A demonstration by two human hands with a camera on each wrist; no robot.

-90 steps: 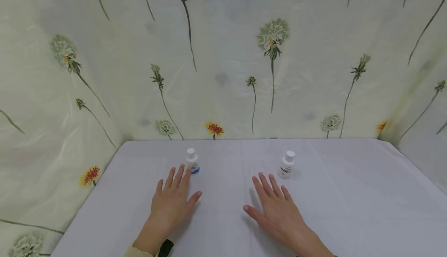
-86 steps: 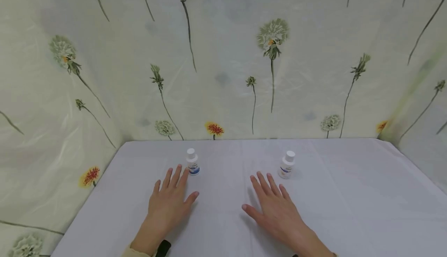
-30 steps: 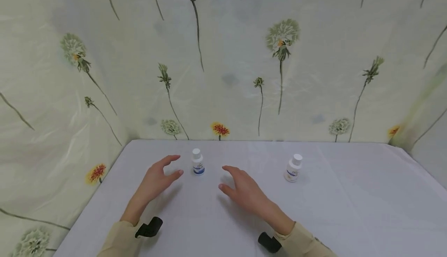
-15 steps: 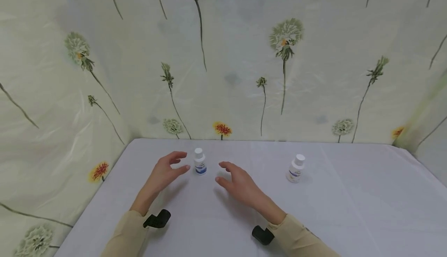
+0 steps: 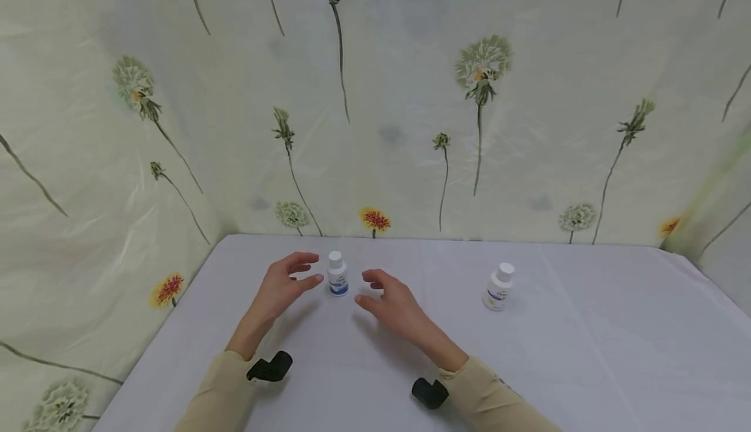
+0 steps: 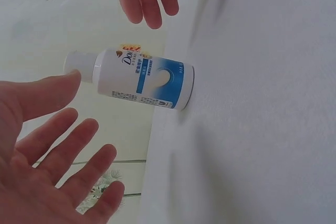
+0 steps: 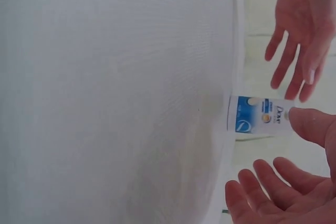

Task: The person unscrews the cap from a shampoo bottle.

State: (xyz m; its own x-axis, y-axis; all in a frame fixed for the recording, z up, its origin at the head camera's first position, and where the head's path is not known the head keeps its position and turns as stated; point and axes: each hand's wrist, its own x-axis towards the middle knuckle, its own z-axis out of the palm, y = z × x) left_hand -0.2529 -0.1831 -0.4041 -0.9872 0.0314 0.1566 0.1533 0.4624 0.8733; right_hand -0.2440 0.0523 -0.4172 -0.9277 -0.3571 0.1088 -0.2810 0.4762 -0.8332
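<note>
A small white Dove bottle with a white cap and a blue-bottomed label (image 5: pixel 338 280) stands upright on the table between my two hands. To its left, my left hand (image 5: pixel 276 294) has its thumb and fingers spread apart and bent loosely, a small gap from the bottle. My right hand (image 5: pixel 396 305) faces it from the other side, also apart from it, with nothing held. In the left wrist view the thumb overlaps the cap of the bottle (image 6: pixel 144 80); in the right wrist view the right thumb reaches the cap end of the bottle (image 7: pixel 260 115).
A second white capped bottle (image 5: pixel 497 288) stands upright further right on the white-covered table (image 5: pixel 587 341). Behind and on the sides hangs a dandelion-printed sheet (image 5: pixel 387 93). Black wrist devices (image 5: pixel 272 367) sit at both cuffs.
From lying flat with fingers spread near the table's middle, both hands have turned palms inward and moved in toward the left bottle. The view has shifted slightly. Both bottles stand where they were.
</note>
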